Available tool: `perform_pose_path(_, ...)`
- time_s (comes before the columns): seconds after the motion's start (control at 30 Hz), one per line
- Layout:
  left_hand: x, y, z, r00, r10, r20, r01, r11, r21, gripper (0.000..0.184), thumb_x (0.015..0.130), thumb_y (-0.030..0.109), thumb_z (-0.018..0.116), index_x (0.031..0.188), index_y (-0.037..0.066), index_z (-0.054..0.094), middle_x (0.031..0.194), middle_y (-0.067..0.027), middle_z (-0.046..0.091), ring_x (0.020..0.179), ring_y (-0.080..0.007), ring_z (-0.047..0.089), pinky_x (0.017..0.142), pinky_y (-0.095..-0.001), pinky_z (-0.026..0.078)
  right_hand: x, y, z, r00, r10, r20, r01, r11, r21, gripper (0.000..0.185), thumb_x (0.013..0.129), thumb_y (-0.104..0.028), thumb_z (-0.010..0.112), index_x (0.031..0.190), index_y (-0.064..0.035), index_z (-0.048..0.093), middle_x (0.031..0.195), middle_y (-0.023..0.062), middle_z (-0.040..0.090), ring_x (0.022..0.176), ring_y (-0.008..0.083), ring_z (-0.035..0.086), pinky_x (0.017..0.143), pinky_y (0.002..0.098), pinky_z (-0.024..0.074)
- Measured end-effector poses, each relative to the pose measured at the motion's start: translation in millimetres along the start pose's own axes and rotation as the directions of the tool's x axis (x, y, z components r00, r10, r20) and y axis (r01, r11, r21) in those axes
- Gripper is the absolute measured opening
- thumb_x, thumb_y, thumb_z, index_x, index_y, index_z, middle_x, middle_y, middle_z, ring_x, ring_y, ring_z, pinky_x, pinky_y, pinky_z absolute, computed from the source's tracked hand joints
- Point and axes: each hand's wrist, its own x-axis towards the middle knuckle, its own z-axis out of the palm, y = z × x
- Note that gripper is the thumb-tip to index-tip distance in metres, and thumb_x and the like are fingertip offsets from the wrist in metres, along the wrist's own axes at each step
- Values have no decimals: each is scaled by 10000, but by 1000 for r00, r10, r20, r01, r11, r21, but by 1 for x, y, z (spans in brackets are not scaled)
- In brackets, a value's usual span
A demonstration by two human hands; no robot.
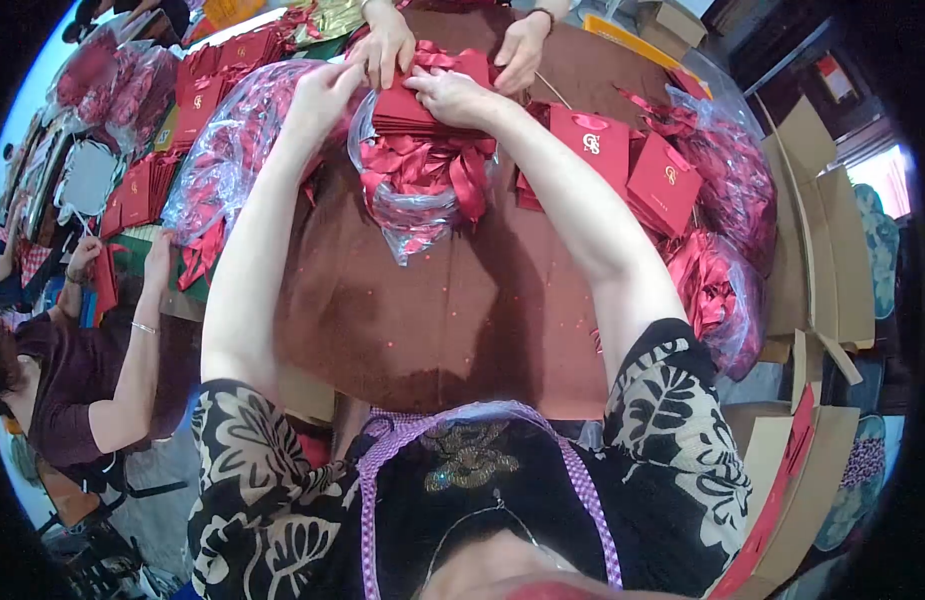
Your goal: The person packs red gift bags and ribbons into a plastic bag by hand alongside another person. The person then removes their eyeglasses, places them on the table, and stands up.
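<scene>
My left hand (325, 92) is at the left of a stack of red paper bags (422, 112), its fingertips bent together beside a co-worker's hand; what they hold is too small to name. My right hand (450, 97) lies over the top of the stack with its fingers on the red bags. Beneath the stack, a clear plastic bag (407, 215) holds red ribbons (422, 170). The co-worker's two hands reach in from the far side, one between my hands and one right of the stack.
Red bags with gold print (589, 145) stand at the right beside plastic bags of ribbon (727, 185). Another filled plastic bag (222, 140) and red bags (137, 195) are at the left. A person in dark clothes works at the left. Cardboard boxes (832, 240) stand at the right.
</scene>
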Motion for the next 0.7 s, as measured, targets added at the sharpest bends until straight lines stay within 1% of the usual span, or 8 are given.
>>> perform_pose_path(0.13,34,20,26,993,79,86,-73,995,-63,301,864,223,494,1061,11,575,844,-88,630,780,-176,579,705,-292,438,1,0,15,1000,17,8,-16,993,-117,348,847,-165,431,1178,-70,476,1301,196,371,1153,364,398,953,397,351)
perform_pose_path(0.2,41,19,49,912,405,58,-409,898,161,280,873,224,459,1029,25,580,825,-139,616,795,-267,592,705,-331,437,-1,3,17,993,-55,-102,44,992,-114,343,842,-179,459,1162,-56,472,1224,202,449,1094,361,452,911,400,386)
perform_pose_path(0.27,49,-7,75,894,429,125,-443,889,114,243,862,213,417,871,2,539,795,-177,591,739,-351,575,650,-393,447,-2,2,7,991,121,-48,-114,985,127,307,836,-239,441,1081,-78,533,1107,200,529,996,359,518,846,420,427)
perform_pose_path(0.33,43,-15,85,900,368,233,-419,878,230,272,875,206,337,1042,54,489,1076,-206,526,967,-349,528,749,-420,448,-11,6,5,992,98,-84,-84,984,155,306,818,-198,496,1066,-19,501,1003,236,553,941,370,533,804,414,441)
perform_pose_path(0.4,39,-16,88,846,458,273,-533,721,443,270,871,211,332,1054,81,481,1132,-210,501,1018,-351,513,795,-428,446,-20,6,8,956,22,-293,40,978,205,259,796,-184,508,992,-19,544,955,231,569,910,369,544,792,418,443)
perform_pose_path(0.43,38,-13,89,867,413,279,-498,754,429,272,874,215,327,1067,92,475,1155,-210,486,1041,-349,503,811,-431,444,-19,5,9,958,138,-251,-79,970,232,225,763,-151,513,940,-27,572,915,230,578,878,365,555,774,424,445)
perform_pose_path(0.67,34,-4,86,876,315,365,-465,750,470,302,883,216,293,1107,91,454,1258,-255,389,1160,-376,402,921,-418,382,-23,3,19,823,219,-523,-182,976,123,237,696,-94,465,873,-4,596,957,187,595,947,305,550,826,418,416)
perform_pose_path(0.7,41,-16,88,850,319,420,-510,701,499,317,882,205,291,1125,71,444,1258,-264,383,1168,-372,393,928,-420,376,-25,-5,12,868,258,-424,-247,966,81,249,697,-100,463,877,-2,604,1043,163,577,1032,268,509,879,395,377)
